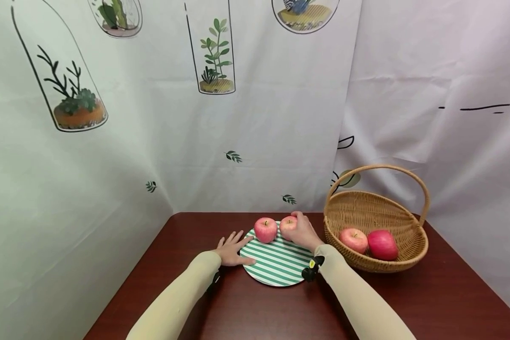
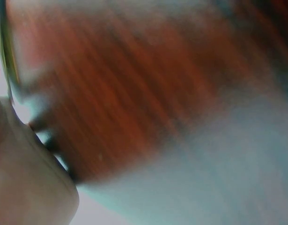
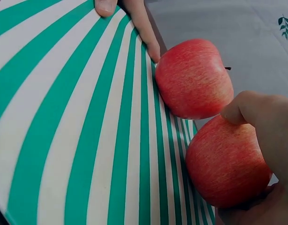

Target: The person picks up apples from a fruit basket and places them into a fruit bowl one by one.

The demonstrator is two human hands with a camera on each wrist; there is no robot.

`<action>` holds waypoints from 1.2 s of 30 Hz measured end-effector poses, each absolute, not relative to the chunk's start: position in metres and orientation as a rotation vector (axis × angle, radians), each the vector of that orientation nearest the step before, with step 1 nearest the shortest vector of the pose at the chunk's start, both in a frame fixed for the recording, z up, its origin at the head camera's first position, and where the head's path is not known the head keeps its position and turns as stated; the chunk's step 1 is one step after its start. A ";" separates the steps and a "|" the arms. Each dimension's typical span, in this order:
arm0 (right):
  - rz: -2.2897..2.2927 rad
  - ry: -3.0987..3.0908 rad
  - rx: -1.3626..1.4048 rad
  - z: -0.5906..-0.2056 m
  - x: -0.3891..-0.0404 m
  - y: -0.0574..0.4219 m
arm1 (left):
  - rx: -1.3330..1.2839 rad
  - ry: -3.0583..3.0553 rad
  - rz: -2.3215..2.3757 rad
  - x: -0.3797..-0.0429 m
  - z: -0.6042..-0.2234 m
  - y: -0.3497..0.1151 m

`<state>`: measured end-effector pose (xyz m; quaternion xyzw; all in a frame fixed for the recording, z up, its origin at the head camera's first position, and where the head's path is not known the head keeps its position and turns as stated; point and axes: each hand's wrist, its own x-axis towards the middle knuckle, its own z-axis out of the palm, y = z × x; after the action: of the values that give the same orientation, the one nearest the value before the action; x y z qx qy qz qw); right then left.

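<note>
A round placemat (image 1: 276, 264) with green and white stripes lies on the table. On its far part sits a red apple (image 1: 265, 230), stem up. Right beside that one, my right hand (image 1: 303, 232) grips a second apple (image 3: 228, 161), thumb and fingers around its sides, low over the stripes. My left hand (image 1: 231, 250) rests with spread fingers at the placemat's left edge, thumb and fingertips on it. In the right wrist view, two fingers (image 3: 141, 28) of the left hand show at the mat's rim. The left wrist view is mostly blurred.
A wicker basket (image 1: 365, 208) with a tall handle stands on the right, holding two more apples (image 1: 353, 241). The dark red-brown table (image 1: 255, 311) ends at a pale printed curtain (image 1: 255, 127) behind.
</note>
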<state>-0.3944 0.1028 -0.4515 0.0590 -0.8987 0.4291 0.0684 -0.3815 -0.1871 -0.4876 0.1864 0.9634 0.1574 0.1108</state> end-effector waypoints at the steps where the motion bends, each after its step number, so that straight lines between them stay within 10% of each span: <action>1: 1.283 -2.706 0.181 -0.452 -0.395 0.103 | 0.553 2.829 0.468 -0.380 -0.485 -0.186; 36: 1.277 -2.727 0.101 -0.450 -0.391 0.104 | 0.564 2.818 0.460 -0.377 -0.481 -0.185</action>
<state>-0.3911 0.1037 -0.4504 0.0335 -0.9032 0.4230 0.0640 -0.3770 -0.1851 -0.4807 0.1926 0.9617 0.1569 0.1155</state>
